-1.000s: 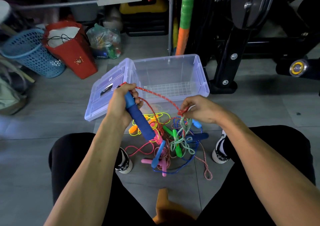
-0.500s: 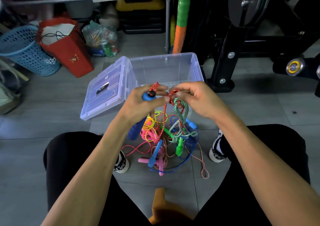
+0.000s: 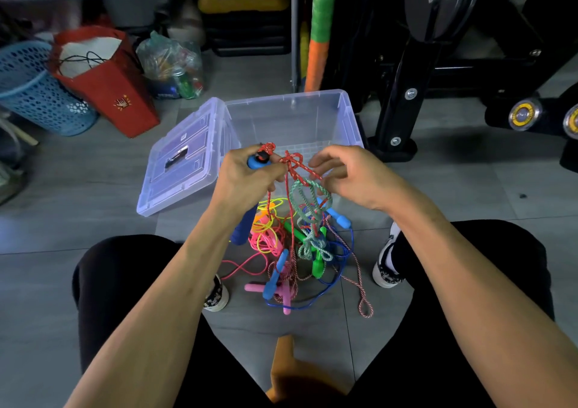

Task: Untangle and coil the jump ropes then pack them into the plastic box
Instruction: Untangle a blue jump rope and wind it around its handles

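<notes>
Seated person sorting jump ropes on a grey tiled floor. Since half a second earlier, the right hand (image 3: 350, 176) has loosened: its fingers, then pinched on the red rope's knot, now curl loosely beside it, and whether they touch it cannot be told. The left hand (image 3: 247, 176) still grips the blue foam handle (image 3: 245, 223), upright, and pinches the red-and-white braided rope (image 3: 294, 165) against it; the knot sits between the two hands.

From the knot the rope hangs straight down into the tangle (image 3: 297, 251) lying on the floor between the person's shoes, just in front of the clear plastic box (image 3: 344, 117). The tangle mixes thin glossy cords in yellow, pink and blue, a twisted teal-and-white rope, and short smooth plastic handles in pink, green, blue and orange. The box is rectangular and translucent; its ribbed lid (image 3: 184, 163) lies flat against the box's left wall.
</notes>
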Tool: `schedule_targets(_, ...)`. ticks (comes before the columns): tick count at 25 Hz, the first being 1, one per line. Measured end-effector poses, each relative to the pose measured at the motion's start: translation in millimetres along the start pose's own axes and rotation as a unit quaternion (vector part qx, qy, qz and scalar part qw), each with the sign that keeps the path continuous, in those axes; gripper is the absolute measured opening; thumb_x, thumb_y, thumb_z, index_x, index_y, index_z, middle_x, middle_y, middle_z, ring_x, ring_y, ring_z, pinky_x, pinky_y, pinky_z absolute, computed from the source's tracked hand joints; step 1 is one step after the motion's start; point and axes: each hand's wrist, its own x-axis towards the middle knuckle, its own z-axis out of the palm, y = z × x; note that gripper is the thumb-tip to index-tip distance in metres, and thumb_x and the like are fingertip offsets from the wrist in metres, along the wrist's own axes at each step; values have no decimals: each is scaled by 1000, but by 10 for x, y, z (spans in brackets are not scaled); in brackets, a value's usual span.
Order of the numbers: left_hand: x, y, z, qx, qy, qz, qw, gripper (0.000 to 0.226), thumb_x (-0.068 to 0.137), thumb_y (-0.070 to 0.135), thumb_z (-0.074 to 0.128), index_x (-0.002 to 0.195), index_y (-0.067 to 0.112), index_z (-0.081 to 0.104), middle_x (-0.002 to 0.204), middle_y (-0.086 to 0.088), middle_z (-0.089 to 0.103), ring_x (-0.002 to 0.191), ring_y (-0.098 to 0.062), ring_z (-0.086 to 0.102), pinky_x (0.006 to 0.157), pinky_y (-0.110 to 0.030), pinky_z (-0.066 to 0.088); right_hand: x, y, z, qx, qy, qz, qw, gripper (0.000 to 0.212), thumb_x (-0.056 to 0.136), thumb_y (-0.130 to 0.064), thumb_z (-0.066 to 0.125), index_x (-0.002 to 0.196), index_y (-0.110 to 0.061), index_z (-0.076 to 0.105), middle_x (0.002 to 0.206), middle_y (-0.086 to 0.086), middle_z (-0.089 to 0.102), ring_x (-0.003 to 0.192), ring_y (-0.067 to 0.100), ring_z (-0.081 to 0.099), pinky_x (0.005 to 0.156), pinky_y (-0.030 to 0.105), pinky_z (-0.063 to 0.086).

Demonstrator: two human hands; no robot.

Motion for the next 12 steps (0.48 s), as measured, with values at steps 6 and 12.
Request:
schedule_targets(6, 117, -161, -68, 80, 44, 71, 993, 9, 77, 7, 69, 76, -1, 66, 84, 0, 62, 78, -12, 56, 72, -23, 46, -11, 114, -160, -158, 66, -22, 985, 18, 90, -9, 59, 93, -22, 70, 72, -3, 67, 67, 14, 65, 64, 30, 52)
schedule_targets(12, 66, -114, -27, 93, -92, 110, 985, 6, 74, 4, 63, 70, 3, 57, 93, -10, 72, 68, -16, 60, 63, -33, 48, -1, 68, -194, -29, 123, -77, 989, 18, 98, -19, 54, 107, -18, 70, 67, -13, 64, 57, 0, 50, 57, 17, 36)
